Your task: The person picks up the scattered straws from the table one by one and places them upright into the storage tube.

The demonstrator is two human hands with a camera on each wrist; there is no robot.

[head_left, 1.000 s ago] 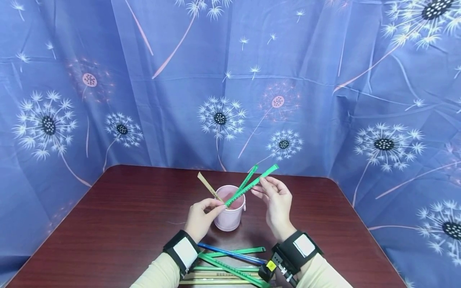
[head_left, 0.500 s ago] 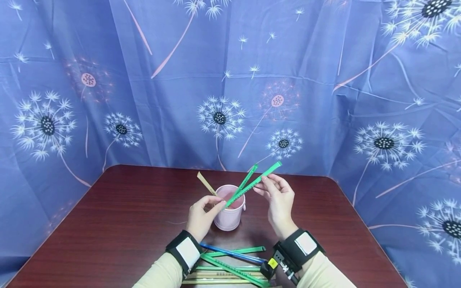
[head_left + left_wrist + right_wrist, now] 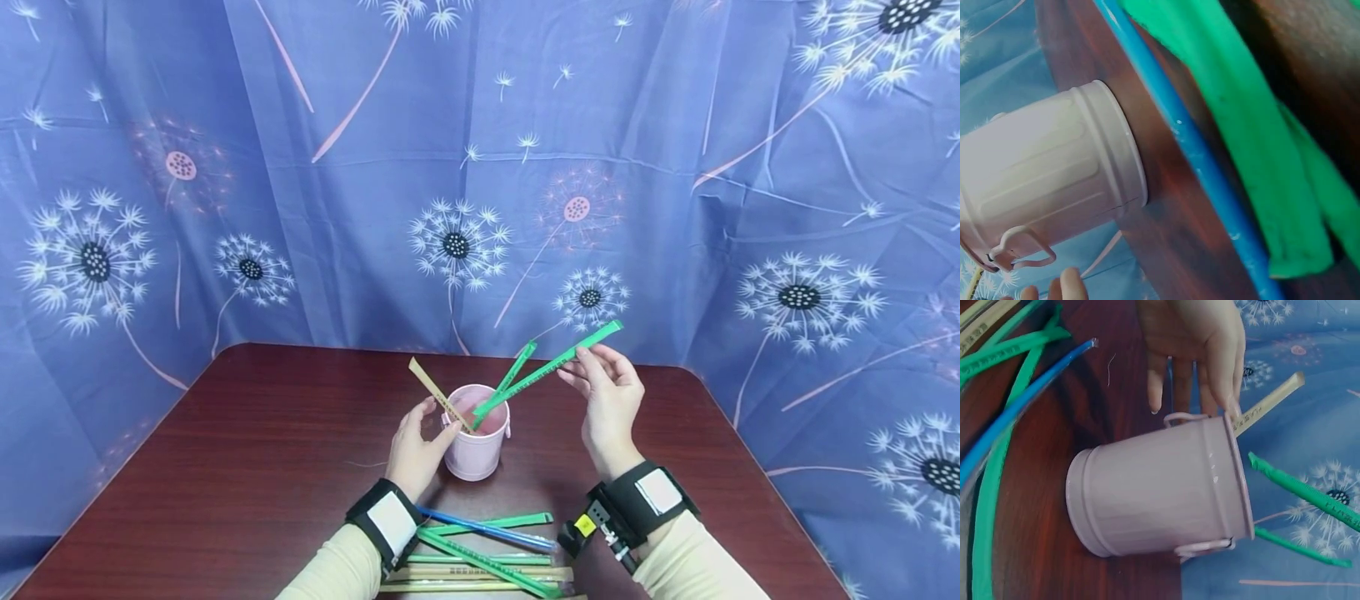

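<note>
My right hand (image 3: 613, 404) pinches a green wrapped straw (image 3: 551, 367) near its upper end. The straw slants down left, and its lower tip overlaps the mouth of a pink bucket (image 3: 474, 460) in the head view. In the right wrist view, that tip shows just outside the rim. Beside the bucket's left side is my left hand (image 3: 414, 450), its thumb tip at the rim and its other fingers (image 3: 1155, 387) extended, gripping no straw. A tan wrapped straw (image 3: 429, 383) and another green one (image 3: 519, 367) stand tilted in the bucket.
Several more straws lie near the front of the dark red table (image 3: 300, 433), among them a blue one (image 3: 487, 530), a crossing green one (image 3: 487, 565) and tan ones (image 3: 480, 573). A blue dandelion-print curtain (image 3: 352, 250) hangs behind the table.
My right hand has moved right and slightly up with the green straw. My left fingers have let go of that straw's lower end and spread beside the bucket rim.
</note>
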